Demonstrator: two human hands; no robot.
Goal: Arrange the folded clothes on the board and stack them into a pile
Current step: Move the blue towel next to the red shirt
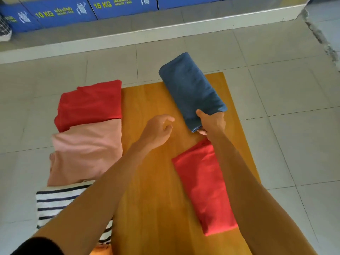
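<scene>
Blue folded cloth (pixel 191 89) pinched by rt hand (pixel 212 123), over board (pixel 156 181).

A single head-worn camera looks forward and steeply down from above the near end of the board (pixel 152 181), so both forearms enter from the bottom edge and reach away from the lens toward the hands, the left hand (pixel 158 133) and right hand (pixel 213 124) sitting near the picture's middle. The wide lens takes in the whole board close up, the clothes on the floor (pixel 294 144) to its left, and, farther off along the top edge, a raised step (pixel 165 26) with blue boxes (pixel 60 11). There is only this one view, so no overlap with another.
</scene>
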